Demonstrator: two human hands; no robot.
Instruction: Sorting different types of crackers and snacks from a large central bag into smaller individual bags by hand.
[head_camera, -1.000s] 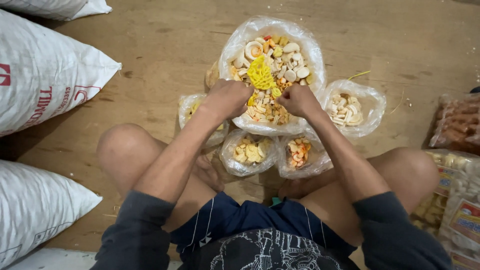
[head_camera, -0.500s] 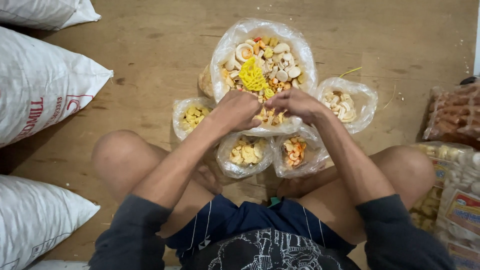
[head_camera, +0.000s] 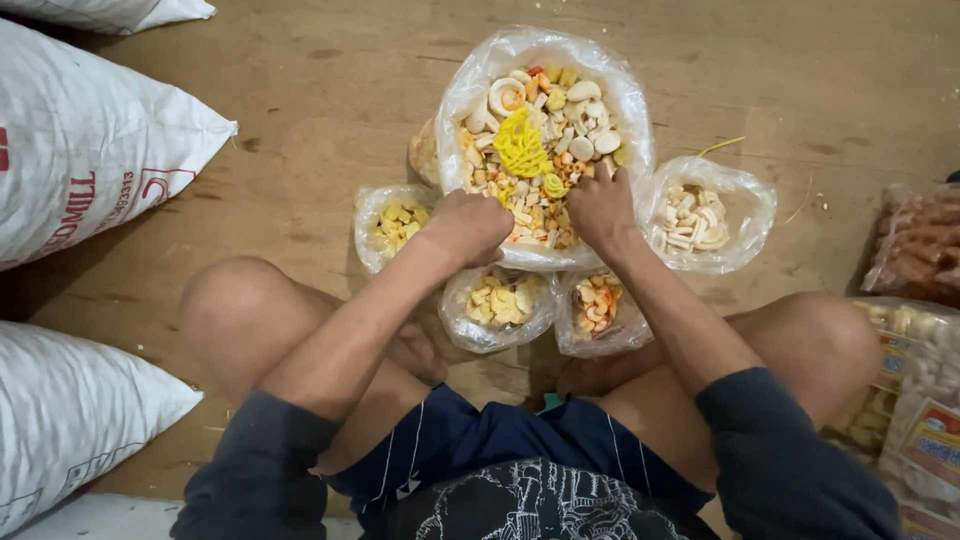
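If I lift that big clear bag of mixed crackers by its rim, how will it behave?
The big bag is thin clear plastic, so it would probably sag and fold rather than hold shape. The crackers look puffed and dry, so likely light for their bulk but easily crushed. Its mouth is open, with both the left hand and right hand at it, so tilting could spill pieces.

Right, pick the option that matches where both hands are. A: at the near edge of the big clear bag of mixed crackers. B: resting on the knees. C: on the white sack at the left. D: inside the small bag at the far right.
A: the left hand and the right hand both sit at the near edge of the big clear bag of mixed crackers, with smaller bags around it.
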